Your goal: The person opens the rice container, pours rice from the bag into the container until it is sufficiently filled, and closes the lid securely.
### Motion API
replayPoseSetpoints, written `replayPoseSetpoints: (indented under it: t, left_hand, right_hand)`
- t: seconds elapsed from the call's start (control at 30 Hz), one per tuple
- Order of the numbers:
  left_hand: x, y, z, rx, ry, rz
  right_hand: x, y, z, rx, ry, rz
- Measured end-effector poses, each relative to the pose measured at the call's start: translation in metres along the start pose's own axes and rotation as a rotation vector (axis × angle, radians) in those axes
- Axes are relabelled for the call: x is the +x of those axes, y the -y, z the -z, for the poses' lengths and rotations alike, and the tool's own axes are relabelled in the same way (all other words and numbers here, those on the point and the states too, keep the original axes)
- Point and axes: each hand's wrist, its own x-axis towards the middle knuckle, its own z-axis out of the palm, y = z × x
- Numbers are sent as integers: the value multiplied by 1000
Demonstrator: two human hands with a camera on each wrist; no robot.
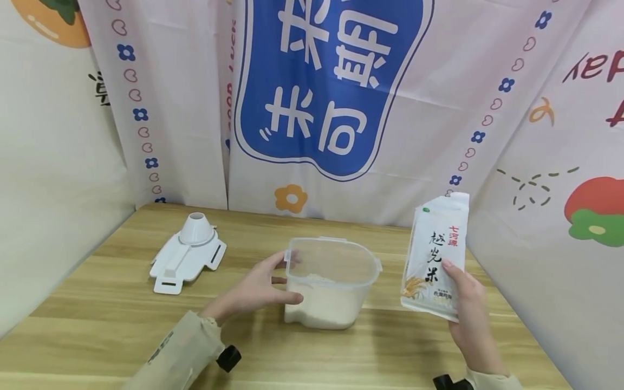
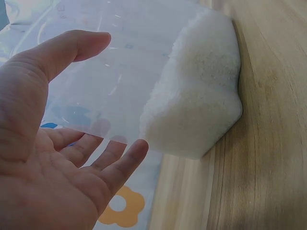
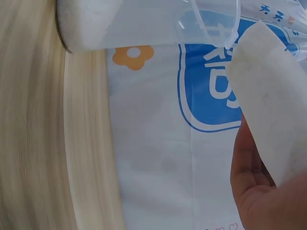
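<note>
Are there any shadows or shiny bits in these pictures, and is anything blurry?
Head view: soft shadows fall on the table near the tub, while the big writing on the white bag looks clear; left wrist view: little bright glints streak the tub's see-through side; right wrist view: the right hand looks a bit smudgy.

Before you spreads a tabletop [image 1: 302,360] of pale, yellowish wood grain. Midway between its left and right edges, your clear container [image 1: 336,262] stands upright and uncovered, with white rice [image 1: 324,311] heaped unevenly inside. Toward the far left corner, well apart from it, you have a white lid-like piece [image 1: 182,265] lying flat, its cone [image 1: 196,232] pointing up and a slotted tab [image 1: 168,289] toward the near edge.
</note>
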Motion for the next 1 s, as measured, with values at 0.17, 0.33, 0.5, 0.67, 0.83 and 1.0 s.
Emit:
replayPoseSetpoints:
  t: [0.17,0.33,0.5,0.67,0.83,1.0]
  left_hand:
    - [2,0,0,1,6,-19]
    - [3,0,0,7,4,-27]
    - [2,0,0,12,0,-22]
    - [2,0,0,6,3,-21]
    - [2,0,0,-2,3,-15]
    - [2,0,0,-3,4,-8]
  right_hand:
    - [0,1,9,-12,0,-31]
    - [1,1,17,-33,-2,-90]
    - [5,1,25,-47,21,-136]
    - [13,0,36,-33,71,-189]
    - [25,-3,48,-10,108,-248]
    - [35,-3,55,-34,77,-315]
